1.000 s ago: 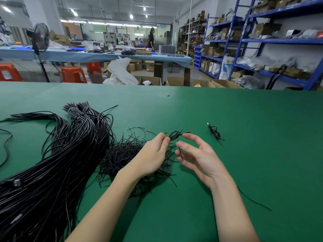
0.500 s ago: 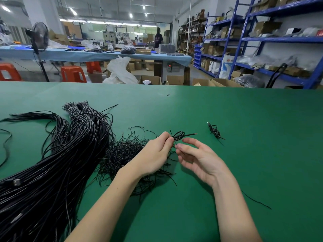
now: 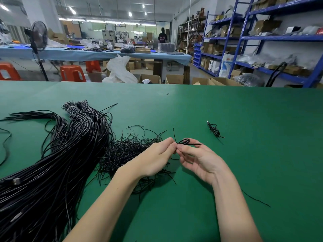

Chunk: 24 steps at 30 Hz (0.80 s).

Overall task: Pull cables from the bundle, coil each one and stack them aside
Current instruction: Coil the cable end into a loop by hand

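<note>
Right hand [image 3: 201, 159] has closed in; both hands pinch the coil [image 3: 184, 142], left hand [image 3: 155, 159] touching it. Bundle [image 3: 52, 163] lies left.

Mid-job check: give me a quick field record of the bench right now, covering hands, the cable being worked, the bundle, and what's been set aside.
left hand: pinches the small cable loop at its fingertips
right hand: pinches the same loop from the other side, palm up
cable in hand: small black loop, short ends sticking out, held above the table
bundle: thick mass of long black cables, left side of the green table
loose tangle: thin black strands under the left hand
set aside: one coiled cable, lying right of the hands
</note>
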### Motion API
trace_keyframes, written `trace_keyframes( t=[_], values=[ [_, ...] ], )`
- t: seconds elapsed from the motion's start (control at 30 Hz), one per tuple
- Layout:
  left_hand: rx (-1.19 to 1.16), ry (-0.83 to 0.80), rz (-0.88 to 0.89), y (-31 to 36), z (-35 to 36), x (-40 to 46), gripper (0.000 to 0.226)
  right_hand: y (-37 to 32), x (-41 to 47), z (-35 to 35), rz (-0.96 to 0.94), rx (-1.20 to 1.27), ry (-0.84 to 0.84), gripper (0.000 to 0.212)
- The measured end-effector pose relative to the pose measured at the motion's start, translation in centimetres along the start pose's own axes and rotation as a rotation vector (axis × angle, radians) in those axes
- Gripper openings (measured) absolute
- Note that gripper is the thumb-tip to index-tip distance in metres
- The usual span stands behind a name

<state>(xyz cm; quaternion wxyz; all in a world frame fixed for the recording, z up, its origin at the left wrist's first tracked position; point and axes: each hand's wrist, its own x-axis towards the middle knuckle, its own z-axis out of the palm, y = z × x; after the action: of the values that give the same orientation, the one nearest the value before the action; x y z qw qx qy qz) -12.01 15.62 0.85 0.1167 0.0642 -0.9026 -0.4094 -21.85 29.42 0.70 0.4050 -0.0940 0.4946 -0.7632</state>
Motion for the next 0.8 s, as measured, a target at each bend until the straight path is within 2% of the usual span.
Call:
trace_keyframes(
  t=[0.1,0.4,0.6,0.73,0.8],
  values=[
    [-0.069,0.006,-0.009,0.09,-0.04,-0.09,0.036,0.01,-0.01,-0.1,0.008,-0.031,-0.004,0.064],
    [-0.023,0.04,0.006,0.5,0.14,0.02,0.036,-0.26,-0.27,0.07,-0.012,-0.138,-0.011,0.059],
    [-0.079,0.111,0.001,0.43,0.13,0.16,0.037,-0.12,-0.25,0.38,-0.033,-0.191,-0.058,0.031],
    [-0.116,0.14,-0.003,0.53,0.2,0.22,0.037,-0.16,-0.47,0.36,-0.05,-0.235,-0.064,0.048],
    [-0.095,0.153,0.011,0.64,0.22,0.24,0.037,-0.27,-0.59,0.26,-0.035,-0.291,-0.044,0.047]
  ],
)
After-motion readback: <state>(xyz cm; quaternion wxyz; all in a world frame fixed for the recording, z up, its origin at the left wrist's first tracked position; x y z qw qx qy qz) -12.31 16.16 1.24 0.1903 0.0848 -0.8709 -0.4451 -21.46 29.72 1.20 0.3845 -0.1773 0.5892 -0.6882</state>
